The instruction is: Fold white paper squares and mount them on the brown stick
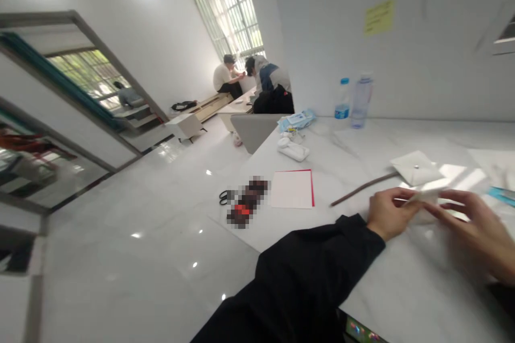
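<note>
My left hand [391, 213] is closed, its thumb and fingers pinching the left side of a small piece of white paper [431, 193]. On the paper's other side, the fingers of my right hand [477, 220] grip it too; this hand is partly smeared by motion. Just beyond both hands lies a folded white paper square [416, 168] with a shiny dot at its middle. A thin brown stick [362, 189] reaches from that square toward the left. Farther left is a stack of square paper sheets [292, 189], white on top with red showing at the edge.
Black-handled scissors [223, 198] and a pixelated item [247, 202] lie near the table's left edge. At the back stand two bottles [341, 99], left of them a blue-white packet [298, 119] and a white case [293, 150]. A phone [360, 329] is below my sleeve. Two people sit by the window.
</note>
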`<state>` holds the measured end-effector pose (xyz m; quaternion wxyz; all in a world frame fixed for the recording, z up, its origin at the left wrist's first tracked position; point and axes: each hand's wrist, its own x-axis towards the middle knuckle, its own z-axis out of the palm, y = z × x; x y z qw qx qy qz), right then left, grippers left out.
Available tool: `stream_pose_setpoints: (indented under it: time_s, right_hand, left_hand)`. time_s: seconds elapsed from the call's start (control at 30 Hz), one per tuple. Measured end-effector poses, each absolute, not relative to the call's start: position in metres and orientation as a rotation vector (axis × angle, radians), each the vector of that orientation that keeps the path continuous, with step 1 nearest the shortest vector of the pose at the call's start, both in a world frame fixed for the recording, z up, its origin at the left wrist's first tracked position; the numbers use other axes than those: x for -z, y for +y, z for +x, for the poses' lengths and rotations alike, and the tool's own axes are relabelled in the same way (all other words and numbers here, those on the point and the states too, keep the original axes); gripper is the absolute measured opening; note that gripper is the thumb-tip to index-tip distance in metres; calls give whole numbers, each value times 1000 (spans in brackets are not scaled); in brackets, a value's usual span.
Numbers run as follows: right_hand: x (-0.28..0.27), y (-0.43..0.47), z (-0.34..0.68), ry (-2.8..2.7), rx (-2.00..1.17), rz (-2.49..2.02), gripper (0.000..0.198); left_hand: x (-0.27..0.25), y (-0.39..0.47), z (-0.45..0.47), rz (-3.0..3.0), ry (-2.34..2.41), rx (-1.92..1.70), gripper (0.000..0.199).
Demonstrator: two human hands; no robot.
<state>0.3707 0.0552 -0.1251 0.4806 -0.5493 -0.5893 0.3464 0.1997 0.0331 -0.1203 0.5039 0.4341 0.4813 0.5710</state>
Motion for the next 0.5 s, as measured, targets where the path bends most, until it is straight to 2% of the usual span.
stream_pose_setpoints:
  time_s: [0.07,0.13,0.33,0.5]
  right_hand:
    - [109,51,360,-1401,-956,-1296,82]
    - [99,50,352,-1378,-1071,-1204,93]
    - [95,49,351,-1432,-1144,-1097,63]
    - [97,47,352,-1386,-1199,-1144,57]
  left_hand:
    - [112,34,195,1104,1163,-1372,36]
    - [102,35,190,1116,1104,-1376,36]
    - [87,32,184,1093,1003,-1363,42]
    - [92,31,186,1090,1039,-1356,40]
